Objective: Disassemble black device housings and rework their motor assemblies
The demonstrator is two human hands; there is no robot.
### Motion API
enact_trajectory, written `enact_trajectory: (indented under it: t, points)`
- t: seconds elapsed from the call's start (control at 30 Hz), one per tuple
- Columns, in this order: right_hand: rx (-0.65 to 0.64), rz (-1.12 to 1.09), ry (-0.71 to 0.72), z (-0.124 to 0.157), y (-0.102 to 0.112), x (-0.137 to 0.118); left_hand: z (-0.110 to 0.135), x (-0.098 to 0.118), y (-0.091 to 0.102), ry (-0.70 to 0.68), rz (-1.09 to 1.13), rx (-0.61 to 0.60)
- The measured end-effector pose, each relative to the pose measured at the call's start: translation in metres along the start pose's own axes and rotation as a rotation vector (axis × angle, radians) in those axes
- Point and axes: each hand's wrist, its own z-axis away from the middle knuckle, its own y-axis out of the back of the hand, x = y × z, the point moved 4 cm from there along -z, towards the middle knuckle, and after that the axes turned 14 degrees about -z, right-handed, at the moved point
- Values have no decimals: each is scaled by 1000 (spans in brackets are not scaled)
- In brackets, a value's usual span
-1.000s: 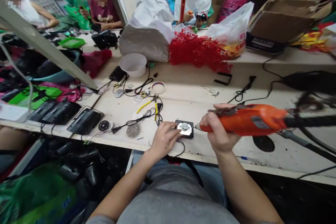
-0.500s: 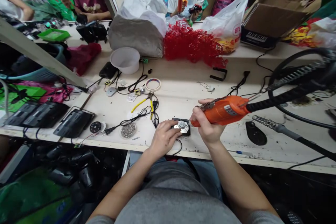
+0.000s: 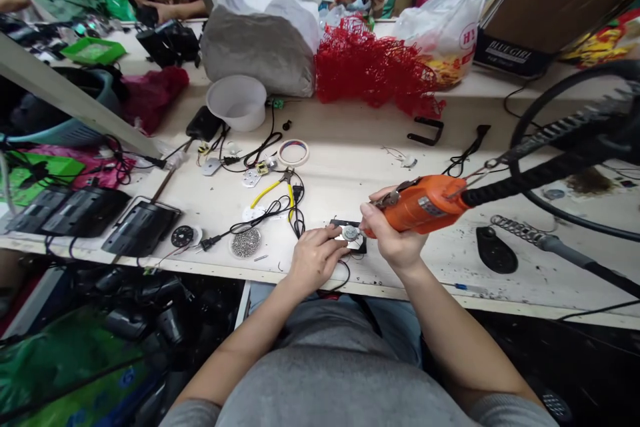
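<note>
My right hand (image 3: 395, 240) grips an orange electric screwdriver (image 3: 425, 204) with a black cable running off to the right. Its tip points left and down at a small black part with a round silver metal piece (image 3: 351, 234) lying near the front edge of the table (image 3: 360, 173). My left hand (image 3: 314, 257) rests on the table and holds that part's left side steady with its fingertips. A thin black wire loops from the part toward the table's edge.
Left of my hands lie a dish of screws (image 3: 245, 242), yellow-handled pliers (image 3: 273, 189), a tape roll (image 3: 293, 152), black cables and black cases (image 3: 140, 229). A white bowl (image 3: 237, 101), red plastic pile (image 3: 373, 70), bags and a cardboard box (image 3: 545, 13) stand behind. Other people sit across the table.
The view has tilted down slightly. My right hand has brought the orange screwdriver in leftward, its tip now down at the silver piece. My left hand stays on the part.
</note>
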Motion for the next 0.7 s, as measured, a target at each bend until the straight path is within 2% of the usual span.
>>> enact_trajectory:
  t: [0.2, 0.37, 0.43, 0.57, 0.7]
  points:
    - [-38, -58, -21, -5, -2, -5, -1, 0, 1, 13, 23, -9]
    - [-11, -292, 44, -4, -8, -42, -4, 1, 13, 34, 142, 0]
    - [-48, -364, 71, 0, -10, -55, -5, 3, 19, 36, 191, 20]
    - [-172, -318, 60, 12, -12, -65, -8, 7, 28, 51, 268, 21]
    - [-176, -285, 49, 17, -10, -64, -7, 7, 30, 58, 283, 25]
